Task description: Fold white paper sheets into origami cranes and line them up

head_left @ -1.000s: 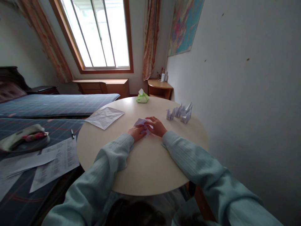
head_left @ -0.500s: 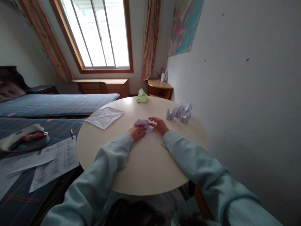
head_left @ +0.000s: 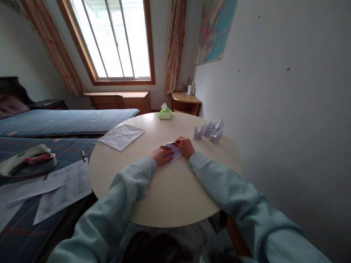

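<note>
A small piece of folded white paper (head_left: 177, 155) lies on the round table (head_left: 175, 197) between my two hands. My left hand (head_left: 161, 156) holds it from the left, its fingers resting across the sheet and partly covering it. At the upper right edge, my right hand (head_left: 186, 146) pinches the paper between thumb and fingertips. The exact folds are too small to make out. To the right of my hands stand several folded paper figures (head_left: 216, 133) in a close group. A creased square sheet (head_left: 122, 136) lies flat at the table's left.
A green tissue pack (head_left: 165, 112) sits at the table's far edge. On the left, a plaid-covered bed (head_left: 68, 146) holds printed sheets (head_left: 64, 190), a pen (head_left: 83, 156) and a pale bag-like item (head_left: 27, 159). The white wall (head_left: 287, 128) rises on the right.
The folded paper has turned and shifted slightly right and toward me. My right hand's fingers, apart before, have closed on its upper edge. My left hand has shifted slightly on the sheet.
</note>
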The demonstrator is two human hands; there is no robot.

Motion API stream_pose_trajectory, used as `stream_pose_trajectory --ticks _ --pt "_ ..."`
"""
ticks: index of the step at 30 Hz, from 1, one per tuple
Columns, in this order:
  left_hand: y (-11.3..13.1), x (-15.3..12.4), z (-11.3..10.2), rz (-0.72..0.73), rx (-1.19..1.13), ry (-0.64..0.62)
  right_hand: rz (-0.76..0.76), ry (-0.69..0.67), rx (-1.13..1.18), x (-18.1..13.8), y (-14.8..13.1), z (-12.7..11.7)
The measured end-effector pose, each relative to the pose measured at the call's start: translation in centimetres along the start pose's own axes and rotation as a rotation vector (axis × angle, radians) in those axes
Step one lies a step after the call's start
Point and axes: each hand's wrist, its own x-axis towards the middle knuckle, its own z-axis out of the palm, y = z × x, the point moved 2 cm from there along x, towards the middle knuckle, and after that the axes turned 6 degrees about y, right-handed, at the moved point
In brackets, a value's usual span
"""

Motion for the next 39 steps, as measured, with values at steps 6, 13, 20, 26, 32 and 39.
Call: stream_pose_trajectory --ticks 6,13,20,26,32,39 --pt "-0.1 0.0 0.1 -0.011 -0.052 0.012 0.040 -0.028 -0.020 0.2 0.1 0.0" --pt "-0.1 0.0 0.1 0.006 0.017 0.009 -0.080 0.047 0.043 -0.1 -0.7 -0.2" --pt "0.0 -0.2 -0.4 0.046 0.008 -0.020 -0.196 0.079 0.108 -0.2 -1.5 -0.5" --pt "0.0 -0.2 -0.5 0.032 0.042 -0.004 -0.155 0.055 0.059 -0.3 -1.2 -0.2" --pt "-0.1 -0.3 -0.4 0.038 0.106 0.043 -0.097 -0.095 0.033 -0.4 -0.1 1.2" --pt "-0.1 -0.2 -1.7 -0.087 0.126 0.286 -0.119 -0.167 -0.016 -0.3 0.1 1.8"
